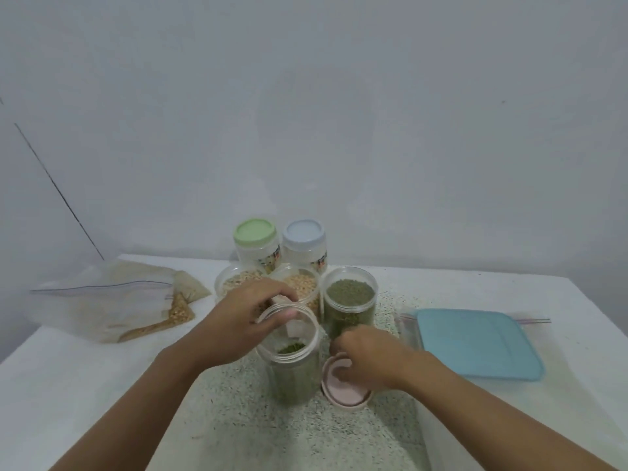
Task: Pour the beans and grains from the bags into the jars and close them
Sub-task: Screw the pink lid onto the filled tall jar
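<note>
A clear open jar (293, 362) partly filled with green beans stands at the table's middle. My left hand (248, 317) grips its rim from the left. My right hand (365, 358) is curled over a pink lid (343, 392) that lies on the table right of this jar, fingers on its far edge. Behind stand an open jar full of green beans (350, 300) and two open jars of pale grains (238, 283) (304, 287). Two closed jars, one with a green lid (255, 232) and one with a blue lid (303, 234), stand at the back.
Clear zip bags (136, 300) with leftover yellow grains lie at the left. A blue rectangular container lid (475, 345) lies on a bag at the right. The speckled cloth (306, 433) under the jars runs toward me. The wall is close behind.
</note>
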Demonstrator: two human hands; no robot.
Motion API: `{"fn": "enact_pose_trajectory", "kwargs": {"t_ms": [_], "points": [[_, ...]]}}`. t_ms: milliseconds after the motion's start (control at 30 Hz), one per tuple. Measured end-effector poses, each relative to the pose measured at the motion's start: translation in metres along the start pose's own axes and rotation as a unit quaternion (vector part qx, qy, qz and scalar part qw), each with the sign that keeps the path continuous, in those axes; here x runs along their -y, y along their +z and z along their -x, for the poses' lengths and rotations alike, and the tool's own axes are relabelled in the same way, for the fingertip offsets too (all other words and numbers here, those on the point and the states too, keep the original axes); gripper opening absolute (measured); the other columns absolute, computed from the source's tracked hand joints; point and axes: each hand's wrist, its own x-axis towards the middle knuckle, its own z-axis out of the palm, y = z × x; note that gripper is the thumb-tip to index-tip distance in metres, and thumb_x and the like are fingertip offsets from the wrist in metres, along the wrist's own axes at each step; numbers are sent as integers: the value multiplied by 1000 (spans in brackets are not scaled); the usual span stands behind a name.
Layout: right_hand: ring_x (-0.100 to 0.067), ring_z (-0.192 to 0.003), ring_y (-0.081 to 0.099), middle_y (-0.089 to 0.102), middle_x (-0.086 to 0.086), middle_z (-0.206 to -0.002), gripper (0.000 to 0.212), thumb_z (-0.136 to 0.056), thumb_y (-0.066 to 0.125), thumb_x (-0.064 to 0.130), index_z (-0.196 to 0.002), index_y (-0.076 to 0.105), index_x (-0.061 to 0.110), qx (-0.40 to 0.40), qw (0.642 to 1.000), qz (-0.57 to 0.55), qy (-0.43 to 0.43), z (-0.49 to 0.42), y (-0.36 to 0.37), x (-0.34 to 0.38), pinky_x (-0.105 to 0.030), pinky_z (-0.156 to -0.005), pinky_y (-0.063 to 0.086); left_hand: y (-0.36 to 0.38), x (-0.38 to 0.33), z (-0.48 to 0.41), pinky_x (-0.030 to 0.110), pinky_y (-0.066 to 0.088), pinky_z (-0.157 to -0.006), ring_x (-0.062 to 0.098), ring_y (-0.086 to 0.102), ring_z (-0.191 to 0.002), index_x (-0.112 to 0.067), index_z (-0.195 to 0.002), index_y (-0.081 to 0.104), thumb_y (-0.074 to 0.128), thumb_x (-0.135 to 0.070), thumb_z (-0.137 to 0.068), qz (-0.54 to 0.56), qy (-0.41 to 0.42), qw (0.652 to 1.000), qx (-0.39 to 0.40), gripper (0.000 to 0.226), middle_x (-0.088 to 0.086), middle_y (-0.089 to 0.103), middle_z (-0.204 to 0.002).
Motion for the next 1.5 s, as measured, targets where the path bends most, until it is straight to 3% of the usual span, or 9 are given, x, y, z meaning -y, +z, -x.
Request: {"fn": "enact_pose_trajectory", "kwargs": {"t_ms": [133,267,467,700,900,1033,1200,1367,1500], "points": [[-25,-98,66,66,-7,-109,27,-92,66,27,-113,64,10,46,997,40,55,-11,4,14,-38,-86,59,2,16,0,28,55,-89,8,67,-103,-37,-122,61,59,-40,-101,117,-16,990,76,22,-14,70,-110],[-29,-109,64,63,-9,-118,31,-91,63,20,-120,62,11,58,992,65,89,-19,13,23,-39,-90,57,11,27,4,49,56,-94,20,70,-101,-36,-130,54,51,-44,-105,208,-21,974,87,27,-2,71,-112],[-31,-103,67,67,-5,-113,32,-92,51,32,-119,64,20,37,989,88,116,-27,32,24,-43,-86,59,24,37,6,45,51,-105,7,67,-113,-36,-128,53,45,-45,-102,307,-41,947,82,28,-16,68,-120],[-28,-111,60,66,0,-117,33,-94,45,34,-120,63,26,12,988,76,137,-28,42,25,-38,-88,56,40,43,9,53,41,-115,25,63,-124,-30,-133,46,37,-41,-108,417,-53,902,103,28,9,67,-129],[-26,-119,55,58,1,-128,56,-81,75,31,-134,56,29,48,986,98,127,-29,23,25,-40,-99,54,34,46,3,52,43,-113,24,66,-122,-34,-132,46,43,-42,-106,416,-56,898,131,28,5,68,-130],[-23,-108,62,59,5,-121,63,-69,85,41,-127,61,30,56,982,117,139,-35,20,20,-38,-92,57,34,44,4,52,43,-113,27,65,-123,-34,-129,48,46,-44,-104,430,-56,891,132,27,8,68,-131],[-17,-80,66,70,7,-87,18,-83,62,36,-97,66,25,-55,984,-5,168,-35,23,13,-36,-77,60,36,42,4,47,44,-114,25,64,-125,-32,-133,44,54,-57,-98,423,-36,896,134,44,7,67,-133],[-12,-80,68,72,7,-89,9,-89,62,31,-96,66,27,-134,952,-205,183,-30,28,13,-41,-78,60,41,46,7,38,47,-109,33,57,-133,-13,-144,29,80,-51,-79,451,-6,880,152,91,16,60,-139],[-33,-86,71,72,-13,-100,14,-101,61,25,-107,64,13,-150,896,-378,177,-18,17,28,-44,-77,60,42,49,4,41,44,-113,32,54,-136,-12,-146,32,91,-42,-68,445,-11,883,150,103,14,59,-140]]}}
